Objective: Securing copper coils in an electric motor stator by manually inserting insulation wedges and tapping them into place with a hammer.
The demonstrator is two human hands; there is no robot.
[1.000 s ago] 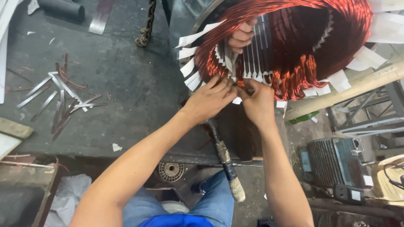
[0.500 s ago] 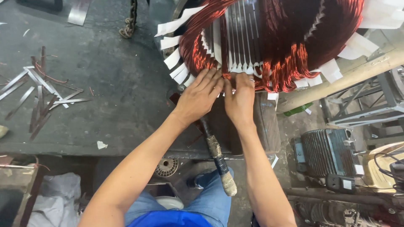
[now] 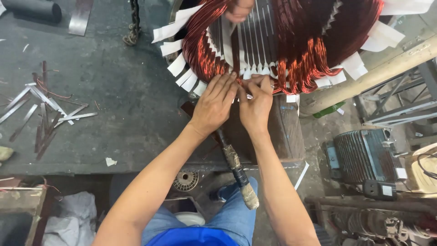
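A large motor stator (image 3: 291,41) wound with copper wire coils lies at the top, with white insulation paper strips (image 3: 175,66) sticking out around its rim. My left hand (image 3: 214,105) rests on the near rim, fingers pressed against the copper coils and paper. My right hand (image 3: 256,107) sits beside it, fingertips pinching at a white strip at the slot ends. Another person's hand (image 3: 239,10) shows at the far side inside the stator.
A hammer handle (image 3: 236,171) sticks out under my hands over the bench edge. Metal and paper strips (image 3: 41,107) lie scattered on the dark workbench (image 3: 114,114) at left. A wooden beam (image 3: 364,77) and a finned motor housing (image 3: 364,155) are at right.
The view has shifted so the stator sits further left and higher. Both hands have stayed at the near rim, working slightly leftward along the coils.
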